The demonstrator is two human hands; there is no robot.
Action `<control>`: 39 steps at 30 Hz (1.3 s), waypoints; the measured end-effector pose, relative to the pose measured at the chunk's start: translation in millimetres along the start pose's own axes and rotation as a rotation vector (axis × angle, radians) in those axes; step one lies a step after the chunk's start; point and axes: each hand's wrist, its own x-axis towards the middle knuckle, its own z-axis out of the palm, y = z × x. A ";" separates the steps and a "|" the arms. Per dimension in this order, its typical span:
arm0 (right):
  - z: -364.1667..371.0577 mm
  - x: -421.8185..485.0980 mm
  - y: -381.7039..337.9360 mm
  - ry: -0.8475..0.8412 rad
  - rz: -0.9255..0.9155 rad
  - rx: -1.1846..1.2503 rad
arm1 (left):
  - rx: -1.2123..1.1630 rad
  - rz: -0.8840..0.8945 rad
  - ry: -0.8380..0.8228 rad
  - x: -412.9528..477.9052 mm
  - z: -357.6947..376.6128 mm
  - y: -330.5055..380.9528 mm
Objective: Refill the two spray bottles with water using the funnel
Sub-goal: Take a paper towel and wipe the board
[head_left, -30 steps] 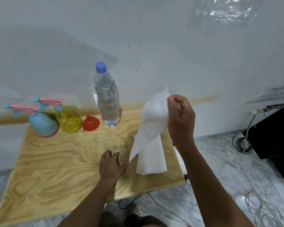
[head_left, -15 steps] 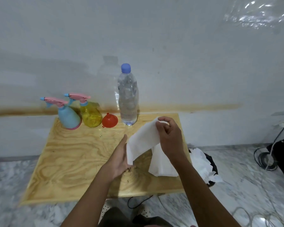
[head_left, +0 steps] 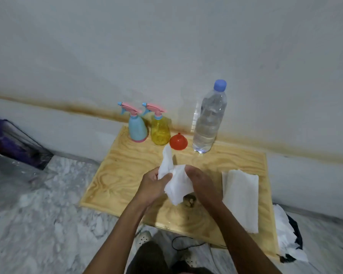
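A blue spray bottle and a yellow spray bottle, both with pink trigger heads, stand at the back of the wooden board. Beside them the red funnel sits mouth-down, and a clear water bottle with a blue cap stands to its right. My left hand and my right hand both grip a crumpled white paper towel above the board's middle.
A stack of folded white paper towels lies on the board's right side. A dark bag holding crumpled white paper sits on the marble floor at the right. A dark purple object rests by the wall at the left.
Both hands have closed on the towel and bunched it up over the board's middle. The view has swung left, so the bottles now appear further right.
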 end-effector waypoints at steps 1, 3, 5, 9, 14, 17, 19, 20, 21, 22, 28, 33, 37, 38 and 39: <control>9.5 3.7 -3.9 -0.047 0.025 0.044 | 0.038 0.009 -0.012 -1.3 -8.8 -1.3; 27.9 10.2 -11.2 -0.135 0.047 0.032 | 0.143 0.041 -0.035 -3.5 -26.4 -2.8; 46.6 16.0 -15.4 -0.173 0.038 -0.003 | 0.239 0.067 -0.062 -4.2 -44.1 -4.2; 81.5 32.4 -20.5 -0.219 -0.052 -0.067 | 0.322 0.050 -0.061 1.2 -82.0 -2.7; 122.5 67.4 -23.9 -0.130 -0.119 -0.138 | 0.248 0.026 0.034 11.5 -131.3 1.2; 144.8 96.5 -20.4 -0.111 -0.153 -0.191 | 0.217 -0.002 0.218 26.8 -164.3 -2.0; 156.7 117.4 -15.7 -0.119 -0.159 -0.264 | 0.288 -0.030 0.278 39.7 -183.3 -9.0; 161.8 127.5 -14.0 -0.115 -0.176 -0.319 | 0.366 -0.048 0.290 48.4 -193.0 -15.5; 166.9 138.2 -11.1 -0.099 -0.203 -0.390 | 0.460 -0.056 0.294 57.6 -201.3 -21.1; 171.2 147.8 -8.2 -0.072 -0.234 -0.468 | 0.570 -0.072 0.275 66.8 -208.8 -27.3; 194.5 180.2 8.3 0.043 -0.417 -0.660 | 0.882 -0.206 0.085 103.2 -225.8 -49.9; 204.9 179.8 25.0 0.013 -0.560 -0.899 | 0.879 -0.192 0.033 117.2 -231.8 -64.2; 210.7 168.1 45.0 -0.093 -0.526 -1.010 | 0.831 -0.169 0.053 117.2 -231.2 -69.3; 213.8 164.7 51.6 -0.113 -0.509 -1.032 | 0.824 -0.161 0.059 117.2 -230.7 -70.3; 217.1 161.2 55.8 -0.123 -0.488 -1.035 | 0.818 -0.154 0.064 117.1 -230.5 -71.0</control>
